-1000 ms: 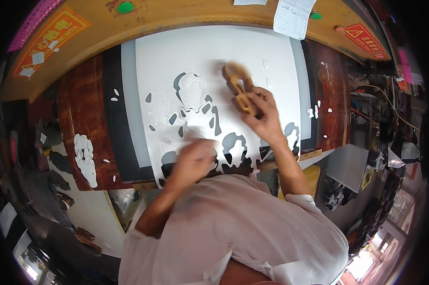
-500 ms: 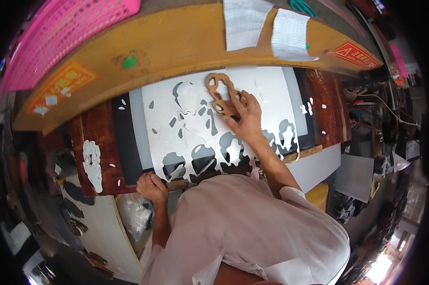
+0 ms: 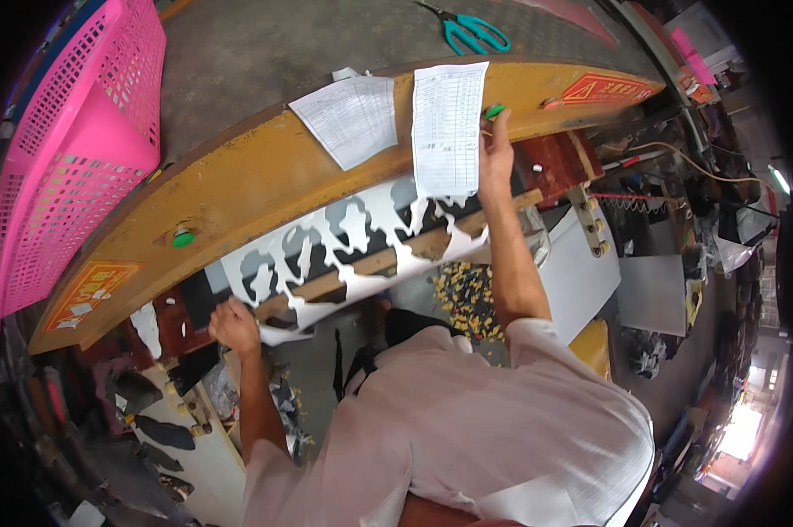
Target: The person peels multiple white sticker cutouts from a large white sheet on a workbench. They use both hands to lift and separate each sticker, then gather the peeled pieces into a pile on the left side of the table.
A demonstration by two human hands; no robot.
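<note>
A white sheet [image 3: 352, 255] full of cut-out holes hangs over the front edge of the dark machine bed, below a yellow beam [image 3: 264, 184]. My left hand [image 3: 234, 325] grips the sheet's lower left corner. My right hand [image 3: 495, 151] reaches up to the beam, its fingertips on a small green button [image 3: 495, 111], holding nothing. A second green button [image 3: 182, 237] sits on the beam to the left, above my left hand.
Two printed paper forms [image 3: 352, 119] [image 3: 449, 127] hang over the beam. A pink basket [image 3: 71, 149] stands at the far left and teal scissors [image 3: 471, 33] lie on the top surface. Yellow scraps [image 3: 471, 299] litter the floor below.
My right hand has left the brown cutting die on the sheet and risen to the green button. My left hand has stayed at the sheet's left edge. The sheet now hangs off the front.
</note>
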